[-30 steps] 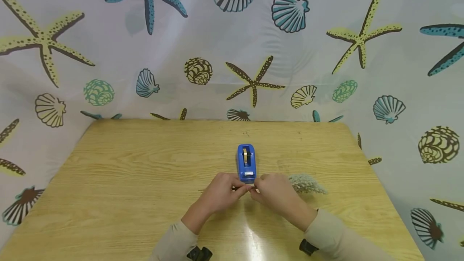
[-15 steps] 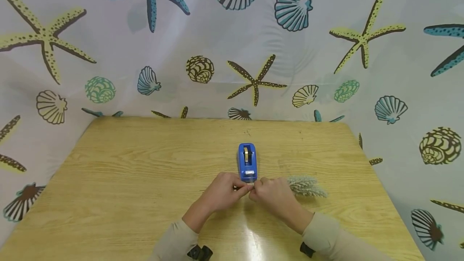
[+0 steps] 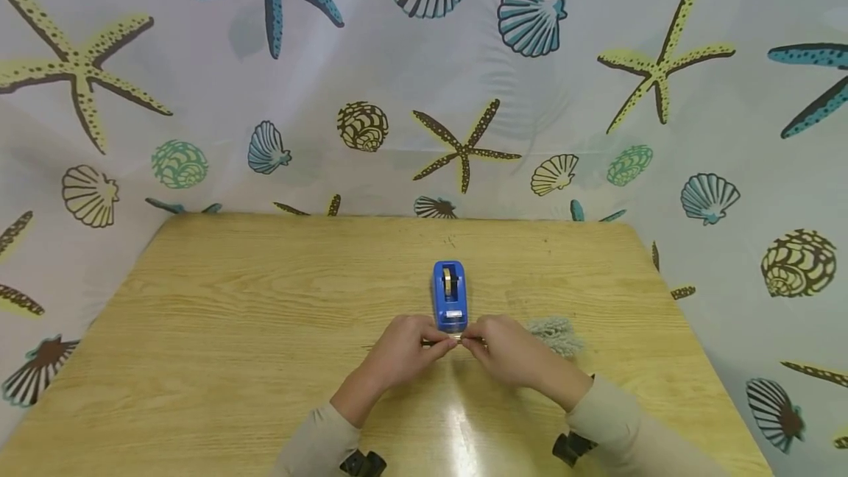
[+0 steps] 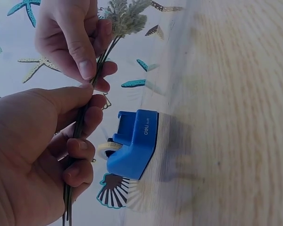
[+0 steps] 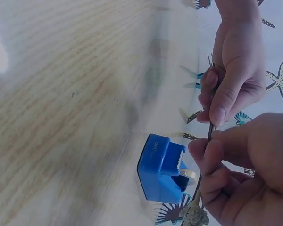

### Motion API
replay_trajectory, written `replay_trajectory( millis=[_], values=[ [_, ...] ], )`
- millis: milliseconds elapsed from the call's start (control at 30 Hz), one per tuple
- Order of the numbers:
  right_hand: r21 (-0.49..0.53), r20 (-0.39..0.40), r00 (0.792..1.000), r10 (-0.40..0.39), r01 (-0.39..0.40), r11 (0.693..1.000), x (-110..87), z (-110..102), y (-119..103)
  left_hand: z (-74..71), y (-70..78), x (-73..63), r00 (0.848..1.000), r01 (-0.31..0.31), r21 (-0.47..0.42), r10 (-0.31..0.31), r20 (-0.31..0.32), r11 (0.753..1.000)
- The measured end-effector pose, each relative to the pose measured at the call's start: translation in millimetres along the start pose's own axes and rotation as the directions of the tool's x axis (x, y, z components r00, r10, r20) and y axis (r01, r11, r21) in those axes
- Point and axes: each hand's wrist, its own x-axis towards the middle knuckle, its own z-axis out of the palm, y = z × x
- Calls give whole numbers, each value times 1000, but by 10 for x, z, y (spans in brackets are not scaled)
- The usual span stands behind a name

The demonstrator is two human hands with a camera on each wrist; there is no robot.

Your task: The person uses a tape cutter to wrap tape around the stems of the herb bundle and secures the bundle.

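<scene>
A bunch of dried grass stems with fluffy pale-green heads [image 3: 558,336] lies crosswise between both hands, its heads to the right. My left hand [image 3: 404,348] grips the thin dark stems [image 4: 67,207], fingers curled round them in the left wrist view. Close beside its fingertips, my right hand [image 3: 506,348] pinches the same stems nearer the heads. Just beyond the fingertips stands a blue tape dispenser [image 3: 450,319] with a small roll of tape [image 4: 108,149]. Whether a strip of tape sits on the stems is too small to tell.
The hands work above a wood-grain table [image 3: 265,300]. Behind it and at both sides hangs a white cloth [image 3: 397,65] printed with starfish and shells. Dark wrist straps [image 3: 573,447] show at the sleeves.
My right hand has turned slightly and its fingertips have shifted a little along the stems. The fluffy heads have rolled and look more bunched. My left hand and the dispenser stay nearly in place.
</scene>
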Motion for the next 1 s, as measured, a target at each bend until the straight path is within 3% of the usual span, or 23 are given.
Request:
replay_trajectory(
  millis=[267, 467, 667, 1000],
  values=[
    [-14, 9, 998, 56, -56, 998, -8, -25, -15, -1, -7, 8, 999, 29, 18, -29, 19, 999],
    [-63, 18, 996, 83, -82, 995, -18, -93, -21, -24, 1, 0, 1000, -3, 44, 2, 14, 999],
    [-110, -13, 999, 43, -44, 993, -35, -110, 16, -59, -20, -25, 998, -57, 33, 55, 39, 998],
    [-137, -112, 994, -10, -6, 991, -51, -26, 81, -42, -42, -33, 997, -70, 73, 67, 37, 995]
  ],
)
